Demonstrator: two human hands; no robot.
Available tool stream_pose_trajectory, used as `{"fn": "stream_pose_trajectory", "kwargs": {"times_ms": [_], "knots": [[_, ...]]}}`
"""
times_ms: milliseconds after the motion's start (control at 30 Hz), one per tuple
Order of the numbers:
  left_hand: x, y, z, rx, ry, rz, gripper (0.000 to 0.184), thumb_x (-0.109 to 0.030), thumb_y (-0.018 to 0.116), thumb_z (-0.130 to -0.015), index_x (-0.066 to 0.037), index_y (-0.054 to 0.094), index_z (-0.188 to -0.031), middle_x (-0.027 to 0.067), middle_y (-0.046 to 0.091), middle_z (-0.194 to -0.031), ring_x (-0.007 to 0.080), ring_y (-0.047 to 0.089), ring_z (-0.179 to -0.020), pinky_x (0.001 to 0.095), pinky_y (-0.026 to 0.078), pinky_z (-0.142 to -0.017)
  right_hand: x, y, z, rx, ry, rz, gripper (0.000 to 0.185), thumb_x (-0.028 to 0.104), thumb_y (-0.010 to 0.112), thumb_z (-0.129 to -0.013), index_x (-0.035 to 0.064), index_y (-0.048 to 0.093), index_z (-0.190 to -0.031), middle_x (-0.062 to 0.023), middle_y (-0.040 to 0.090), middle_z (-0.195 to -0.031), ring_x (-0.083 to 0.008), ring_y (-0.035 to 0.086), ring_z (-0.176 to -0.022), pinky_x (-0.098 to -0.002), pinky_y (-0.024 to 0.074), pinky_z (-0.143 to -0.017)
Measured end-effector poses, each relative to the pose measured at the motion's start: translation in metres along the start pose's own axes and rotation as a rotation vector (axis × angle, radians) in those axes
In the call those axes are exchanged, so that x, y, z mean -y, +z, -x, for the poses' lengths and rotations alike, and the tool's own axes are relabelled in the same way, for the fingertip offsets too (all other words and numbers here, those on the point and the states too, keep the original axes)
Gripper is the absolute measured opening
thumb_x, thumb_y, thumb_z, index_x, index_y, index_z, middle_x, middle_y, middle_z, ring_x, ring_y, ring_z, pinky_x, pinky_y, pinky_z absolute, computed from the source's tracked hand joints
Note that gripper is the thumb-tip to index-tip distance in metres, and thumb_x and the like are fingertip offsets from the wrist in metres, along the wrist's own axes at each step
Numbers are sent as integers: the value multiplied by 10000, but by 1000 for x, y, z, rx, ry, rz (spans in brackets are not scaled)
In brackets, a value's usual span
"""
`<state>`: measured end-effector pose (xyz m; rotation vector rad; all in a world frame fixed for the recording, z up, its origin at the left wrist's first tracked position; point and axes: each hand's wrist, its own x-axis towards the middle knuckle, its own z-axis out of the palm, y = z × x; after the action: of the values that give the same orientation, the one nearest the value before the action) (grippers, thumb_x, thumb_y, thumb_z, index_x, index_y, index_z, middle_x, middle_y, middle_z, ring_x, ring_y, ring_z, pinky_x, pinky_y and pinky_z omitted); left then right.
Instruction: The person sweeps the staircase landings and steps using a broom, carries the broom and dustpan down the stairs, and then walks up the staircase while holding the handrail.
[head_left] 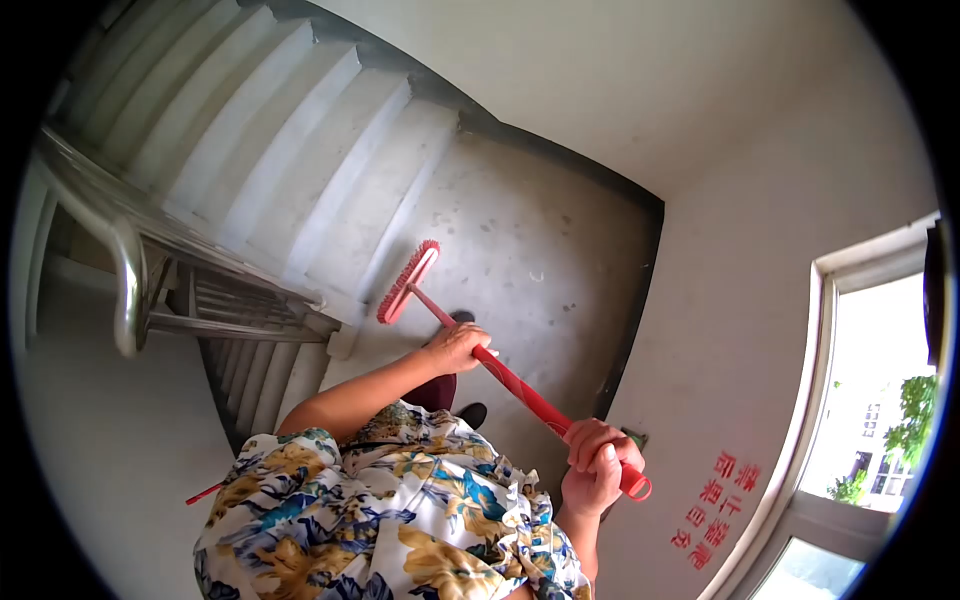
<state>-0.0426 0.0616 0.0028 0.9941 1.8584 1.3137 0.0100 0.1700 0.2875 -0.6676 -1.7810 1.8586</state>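
A red push broom (522, 389) runs diagonally across my front, its bristled head (409, 282) at the upper left near the edge of the stairs. My left hand (460, 347) is wrapped round the lower part of the handle. Close to the looped top end, my right hand (597, 462) is closed round the same handle. The broom head appears low over the landing floor; whether its bristles touch the ground I cannot tell. Parts of my dark shoes (473, 414) show beneath the handle.
Concrete steps (290, 130) adjoin the grey landing (520, 230). A metal handrail (125, 270) stands at left, with more steps (265, 375) below it. At right are a wall with red characters (715, 510) and a window (870, 390). A thin red stick (204, 494) shows beside my left sleeve.
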Motion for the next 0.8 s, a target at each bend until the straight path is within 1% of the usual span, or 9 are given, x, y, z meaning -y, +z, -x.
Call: {"fn": "stream_pose_trajectory", "kwargs": {"times_ms": [33,133,233,267,367,533,633,700,800], "knots": [[2,-1,0,-6,7,9,353,-251,671,-765,-61,434,-585,99,498,-604,305,526,-647,407,411,-629,0,2,0,-7,5,1,246,87,478,-812,55,373,-591,-55,445,-503,-164,412,-443,-351,395,-490],[-4,-7,3,12,30,59,322,-244,671,-731,-60,436,-611,105,515,-619,315,552,-658,402,430,-619,0,9,-4,-149,-6,-94,290,101,455,-804,116,304,-557,-4,340,-460,-113,287,-391,-289,304,-428],[-28,6,8,36,94,190,311,-219,693,-688,-66,431,-619,98,515,-619,311,550,-636,395,429,-593,-3,2,-2,-223,0,-188,286,90,453,-782,123,288,-550,-5,331,-452,-107,278,-387,-272,289,-413],[-33,12,5,51,146,147,269,-140,689,-656,-67,433,-617,90,501,-606,287,542,-623,368,425,-581,-4,1,-6,-259,3,-185,287,86,462,-770,128,285,-548,0,319,-445,-97,268,-383,-264,278,-403],[-50,26,12,66,58,165,286,-171,695,-678,-69,434,-621,92,497,-599,296,550,-630,369,436,-598,5,-3,-5,-255,10,-161,284,81,470,-760,130,288,-548,4,318,-445,-93,267,-383,-255,269,-397],[-57,10,-11,-26,122,150,279,-218,718,-680,-78,482,-722,88,539,-676,290,566,-688,385,448,-634,7,4,-16,-290,-82,-143,284,74,461,-760,136,284,-546,9,312,-443,-90,248,-386,-252,252,-401],[-68,12,-29,-144,135,177,304,-247,730,-678,-76,480,-704,85,548,-675,288,564,-680,388,444,-633,10,-3,-23,-269,-126,-156,291,77,461,-762,139,276,-546,11,308,-443,-88,246,-390,-248,252,-411],[-69,12,-47,-197,101,47,323,-288,686,-741,-73,468,-636,94,537,-625,296,556,-660,409,433,-617,7,-5,-32,-262,-135,-160,293,83,457,-762,138,267,-546,15,295,-443,-89,237,-392,-252,246,-417],[-55,8,-72,-321,146,33,368,-239,685,-742,-54,405,-590,126,486,-594,322,510,-608,422,409,-574,-8,1,-48,-281,-147,-122,291,95,448,-762,130,249,-554,13,281,-451,-99,230,-396,-268,238,-425]]}}
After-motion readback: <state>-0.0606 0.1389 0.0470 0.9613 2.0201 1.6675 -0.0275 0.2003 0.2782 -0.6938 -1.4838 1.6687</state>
